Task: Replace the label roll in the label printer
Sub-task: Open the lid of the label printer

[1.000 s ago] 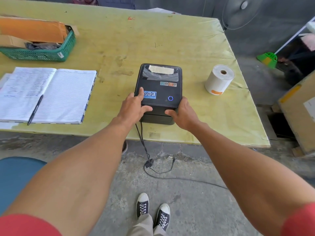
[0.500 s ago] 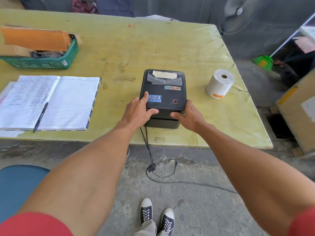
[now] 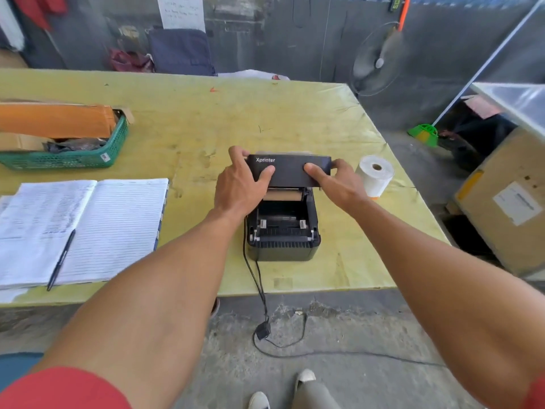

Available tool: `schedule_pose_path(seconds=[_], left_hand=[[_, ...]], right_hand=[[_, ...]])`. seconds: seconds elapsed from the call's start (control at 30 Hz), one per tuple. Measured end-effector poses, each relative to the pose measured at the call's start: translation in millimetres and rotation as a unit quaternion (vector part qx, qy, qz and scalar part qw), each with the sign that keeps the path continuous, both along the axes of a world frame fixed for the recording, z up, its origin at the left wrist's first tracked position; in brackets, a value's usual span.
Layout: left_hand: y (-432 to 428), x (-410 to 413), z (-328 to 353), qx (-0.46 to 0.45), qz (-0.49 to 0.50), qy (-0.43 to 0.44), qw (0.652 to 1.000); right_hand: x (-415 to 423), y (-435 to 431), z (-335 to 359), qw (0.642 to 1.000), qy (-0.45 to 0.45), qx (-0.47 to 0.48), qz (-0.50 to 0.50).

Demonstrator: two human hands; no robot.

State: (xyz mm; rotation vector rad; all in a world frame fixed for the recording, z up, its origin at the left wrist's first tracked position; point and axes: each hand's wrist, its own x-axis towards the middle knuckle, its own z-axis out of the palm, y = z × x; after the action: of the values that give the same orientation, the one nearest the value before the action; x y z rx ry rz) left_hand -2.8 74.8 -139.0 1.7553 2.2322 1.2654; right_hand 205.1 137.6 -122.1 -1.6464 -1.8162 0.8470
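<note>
The black label printer (image 3: 281, 246) stands near the front edge of the yellow-green table (image 3: 206, 119). Its lid (image 3: 289, 171), marked "Xprinter", is swung up and stands upright. My left hand (image 3: 239, 184) grips the lid's left end and my right hand (image 3: 336, 184) grips its right end. Inside the open bay a bare brown cardboard core (image 3: 282, 195) lies across the holders. A full white label roll (image 3: 375, 174) stands on end on the table just right of the printer, close to my right hand.
An open lined notebook (image 3: 88, 228) with a pen (image 3: 60, 261) lies at the left. A green basket (image 3: 73, 157) with brown packages sits behind it. The printer's cable (image 3: 259, 290) hangs over the front edge to the floor. A cardboard box (image 3: 507, 202) stands at the right.
The printer's lid was closed with both hands at its front corners. Both hands have since lifted the lid upright, exposing the bay and the brown core.
</note>
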Motion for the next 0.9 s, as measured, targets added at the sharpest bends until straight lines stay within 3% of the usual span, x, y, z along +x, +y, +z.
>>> schedule_pose_path(seconds=[0.2, 0.47, 0.9], left_hand=[[43, -3, 21, 0.018, 0.014, -0.038, 0.999], [110, -13, 42, -0.044, 0.077, -0.078, 0.993], [153, -22, 39, -0.058, 0.099, -0.106, 0.988]], right_hand=[[-23, 43, 28, 1.000, -0.023, -0.002, -0.020], [-47, 113, 52, 0.998, -0.013, -0.049, -0.022], [-53, 150, 49, 0.983, 0.092, -0.160, 0.011]])
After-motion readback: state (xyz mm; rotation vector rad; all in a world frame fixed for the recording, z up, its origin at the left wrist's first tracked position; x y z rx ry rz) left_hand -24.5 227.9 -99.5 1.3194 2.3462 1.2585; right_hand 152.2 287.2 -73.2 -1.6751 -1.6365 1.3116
